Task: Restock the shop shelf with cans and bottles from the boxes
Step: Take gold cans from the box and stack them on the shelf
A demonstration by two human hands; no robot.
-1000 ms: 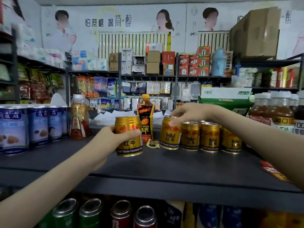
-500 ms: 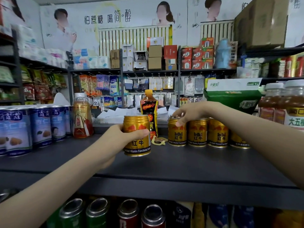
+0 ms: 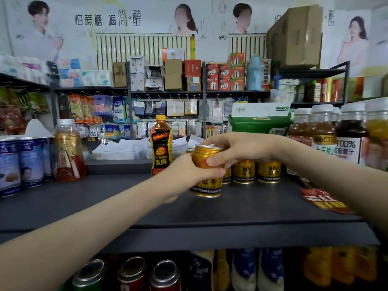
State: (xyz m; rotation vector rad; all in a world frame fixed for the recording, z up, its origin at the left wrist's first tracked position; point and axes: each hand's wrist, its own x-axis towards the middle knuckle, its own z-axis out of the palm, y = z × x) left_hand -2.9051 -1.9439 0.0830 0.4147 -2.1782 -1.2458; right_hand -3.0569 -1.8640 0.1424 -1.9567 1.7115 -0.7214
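shifted the gold can [image 3: 207, 184] toward the shelf's [image 3: 147, 202] right end, gripped in left hand [image 3: 184, 175] and right hand [image 3: 241, 150], nearly joining the row [image 3: 256, 171].

Hands (left [image 3: 184, 175], right [image 3: 237, 150]) round gold can [image 3: 206, 183] at dark shelf [image 3: 105, 206]

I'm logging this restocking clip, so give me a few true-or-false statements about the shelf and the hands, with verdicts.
1. The left hand and the right hand grip the same gold can. True.
2. The orange-capped bottle stands right of the row of gold cans. False: it stands left of them.
3. Blue cans stand at the left end of the shelf. True.
4. The gripped can lies on its side. False: it is roughly upright.
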